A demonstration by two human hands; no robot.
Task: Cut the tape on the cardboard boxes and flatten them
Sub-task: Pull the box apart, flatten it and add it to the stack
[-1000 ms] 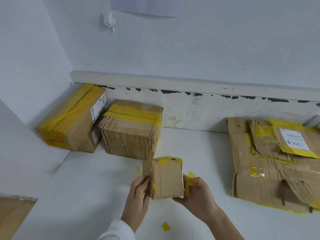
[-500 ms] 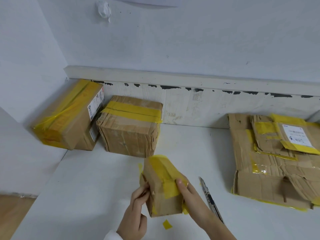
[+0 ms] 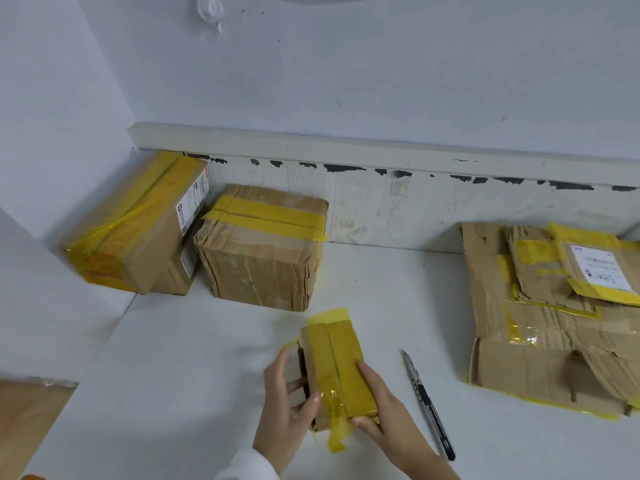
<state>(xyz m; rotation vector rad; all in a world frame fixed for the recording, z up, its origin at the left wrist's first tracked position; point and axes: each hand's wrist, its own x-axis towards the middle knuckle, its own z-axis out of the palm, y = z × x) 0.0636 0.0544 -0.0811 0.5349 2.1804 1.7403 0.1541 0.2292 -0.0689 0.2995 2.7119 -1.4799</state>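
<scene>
A small cardboard box [image 3: 337, 367] wrapped in yellow tape lies on the white table [image 3: 173, 358] near its front, taped face up. My left hand [image 3: 285, 408] grips its left side with the thumb on the taped top. My right hand [image 3: 384, 410] holds its right side and near end. Loose yellow tape hangs from the box's near end. A utility knife [image 3: 427, 403] lies on the table just right of my right hand, blade pointing away from me.
Two taped boxes stand at the back left: a long one [image 3: 138, 223] leaning in the corner and a squarer one [image 3: 263, 247] beside it. A pile of flattened cardboard [image 3: 554, 317] lies at the right. The wall's ledge [image 3: 381, 147] runs behind.
The small box has been turned over and lowered to the table, its taped face now upward. Both hands shifted to its sides. The knife came into view.
</scene>
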